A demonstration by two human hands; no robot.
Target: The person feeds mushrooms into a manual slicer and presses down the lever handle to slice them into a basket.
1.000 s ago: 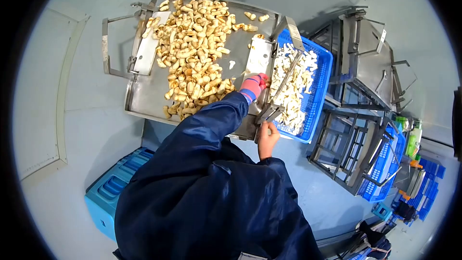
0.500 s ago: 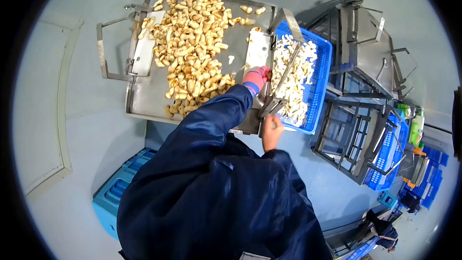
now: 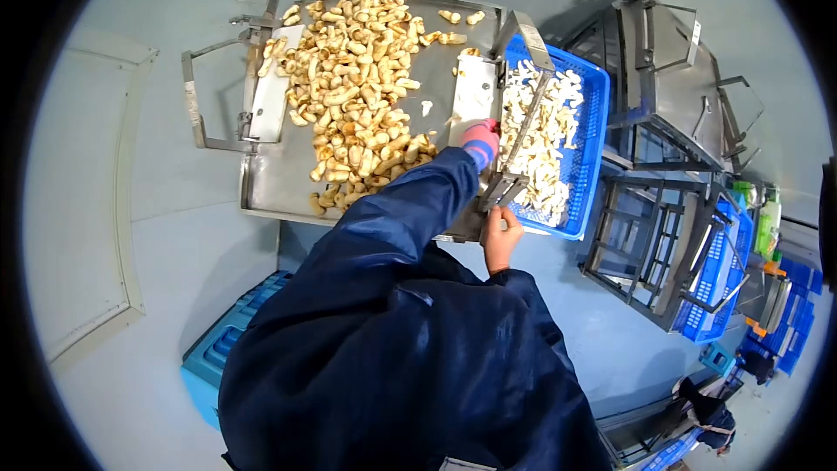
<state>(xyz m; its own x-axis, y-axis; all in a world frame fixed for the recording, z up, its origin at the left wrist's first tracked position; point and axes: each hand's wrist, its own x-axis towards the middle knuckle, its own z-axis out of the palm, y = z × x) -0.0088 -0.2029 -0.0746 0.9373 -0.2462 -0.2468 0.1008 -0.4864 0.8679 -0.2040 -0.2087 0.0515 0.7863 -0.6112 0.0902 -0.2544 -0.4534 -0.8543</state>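
My left hand (image 3: 481, 139), in a pink and blue knitted covering, is at the inner edge of the metal frame (image 3: 530, 118), beside the white board (image 3: 472, 92). Its fingers are curled, and what they hold is hidden. Just below the frame's lower bracket is my bare right hand (image 3: 501, 238), with thumb and fingers pressed together; anything between them is too small to tell. Yellow-brown curved pieces (image 3: 357, 96) are heaped on the steel tray (image 3: 283, 183). Pale, smaller pieces (image 3: 540, 139) lie in the blue basket (image 3: 595, 122) right of the frame.
A second white board (image 3: 279, 92) and metal handle (image 3: 193, 100) are at the tray's left. Steel racks (image 3: 684, 96) stand at right, with another blue basket (image 3: 719, 270) below. A turquoise container (image 3: 214, 353) is at lower left. Dark clothing (image 3: 711, 414) lies at lower right.
The view has shifted, so the tray and basket appear slightly further right. Both hands stay near the frame, and my right hand's fingers have changed pose slightly.
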